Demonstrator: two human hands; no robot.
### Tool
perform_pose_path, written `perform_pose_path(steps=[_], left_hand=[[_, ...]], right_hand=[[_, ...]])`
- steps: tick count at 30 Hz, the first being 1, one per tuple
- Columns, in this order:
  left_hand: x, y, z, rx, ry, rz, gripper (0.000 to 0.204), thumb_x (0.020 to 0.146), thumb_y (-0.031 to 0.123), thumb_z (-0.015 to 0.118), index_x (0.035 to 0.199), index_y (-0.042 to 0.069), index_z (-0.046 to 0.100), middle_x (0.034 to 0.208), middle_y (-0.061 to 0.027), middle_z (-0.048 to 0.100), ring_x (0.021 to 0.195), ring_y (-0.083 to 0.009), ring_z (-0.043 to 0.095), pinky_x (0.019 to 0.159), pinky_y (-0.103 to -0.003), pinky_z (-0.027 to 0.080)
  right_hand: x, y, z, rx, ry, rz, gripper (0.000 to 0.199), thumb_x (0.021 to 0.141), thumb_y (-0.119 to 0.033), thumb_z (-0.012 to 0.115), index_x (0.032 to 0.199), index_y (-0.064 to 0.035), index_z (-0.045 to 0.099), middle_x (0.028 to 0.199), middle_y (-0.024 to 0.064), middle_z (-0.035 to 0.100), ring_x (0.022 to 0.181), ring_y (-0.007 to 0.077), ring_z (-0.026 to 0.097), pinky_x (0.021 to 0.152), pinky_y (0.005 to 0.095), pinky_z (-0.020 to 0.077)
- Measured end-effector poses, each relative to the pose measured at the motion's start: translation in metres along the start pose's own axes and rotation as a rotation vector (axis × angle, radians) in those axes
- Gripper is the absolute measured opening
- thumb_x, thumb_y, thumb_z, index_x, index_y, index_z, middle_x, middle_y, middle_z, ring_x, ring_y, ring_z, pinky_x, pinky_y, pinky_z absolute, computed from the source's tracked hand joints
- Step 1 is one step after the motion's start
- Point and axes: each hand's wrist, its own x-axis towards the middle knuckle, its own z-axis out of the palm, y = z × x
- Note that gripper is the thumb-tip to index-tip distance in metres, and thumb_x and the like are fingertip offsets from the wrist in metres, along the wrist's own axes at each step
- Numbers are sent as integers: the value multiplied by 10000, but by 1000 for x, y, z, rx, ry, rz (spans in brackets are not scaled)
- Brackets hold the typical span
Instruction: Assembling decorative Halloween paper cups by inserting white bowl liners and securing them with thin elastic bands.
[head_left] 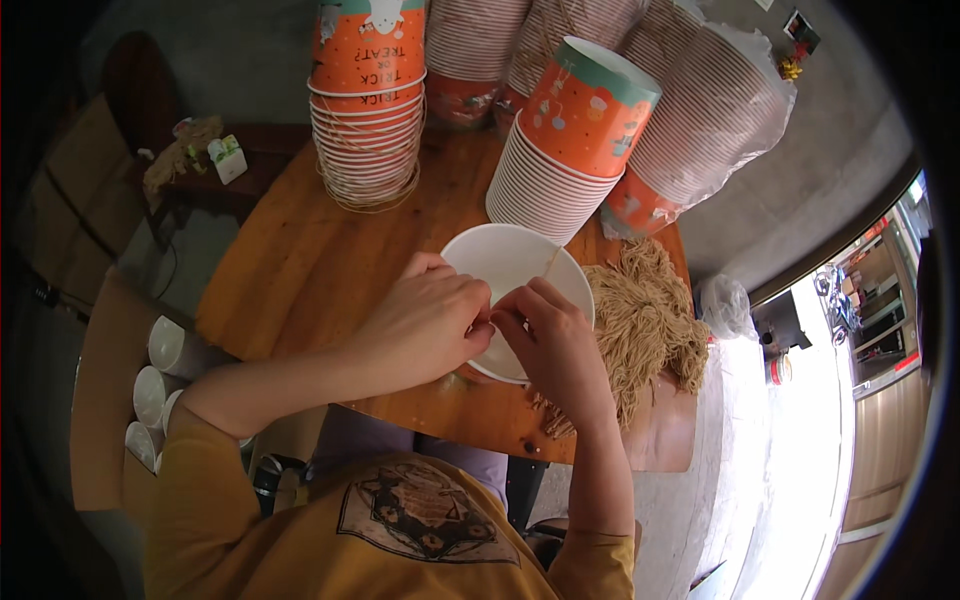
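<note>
A white-lined paper bucket (497, 252) stands in front of me with its mouth facing up. Over its near side, my left hand (435, 312) is closed, its fingers curled towards the other hand; whatever they grip is hidden. Close beside it, my right hand (545, 335) pinches a thin tan string (553, 262), part of which shows against the bucket's inner right wall. The string's other end cannot be made out. To the right lies a heap of tan strings (645, 330), near my right wrist.
Nested orange and white bucket stacks (368, 130) (560, 175) stand upside down across the wooden table (290, 270). Behind them are stacks in clear plastic (700, 110). A cardboard box (105, 390) with white cups (150, 395) sits low left; a bright doorway (800, 400) opens at right.
</note>
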Motion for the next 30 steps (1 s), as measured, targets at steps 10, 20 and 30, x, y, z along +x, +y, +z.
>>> perform_pose_path(steps=[10, 20, 30], left_hand=[[-1, -5, -11, -15, -143, 70, 121, 763, 106, 650, 750, 56, 539, 849, -81, 546, 957, -254, 535, 1000, -375, 329], [-12, -21, -10, -176, -126, 449, 228, 784, 89, 645, 872, 77, 435, 861, -97, 481, 886, -300, 488, 914, -407, 362], [-22, -57, -37, -259, -93, 424, 208, 775, 43, 632, 894, 83, 466, 883, -70, 487, 896, -267, 492, 913, -399, 361]], right_hand=[[4, 2, 7, -62, 153, 106, 96, 883, -97, 591, 835, -17, 570, 828, 150, 602, 721, 376, 618, 642, 468, 497], [6, -5, 15, -62, 196, 92, 129, 900, -122, 577, 821, -24, 548, 852, 158, 606, 734, 408, 606, 644, 502, 483], [-15, -28, -33, -144, -124, -114, 204, 809, -168, 745, 973, -84, 658, 731, 57, 583, 544, 214, 536, 552, 333, 465]])
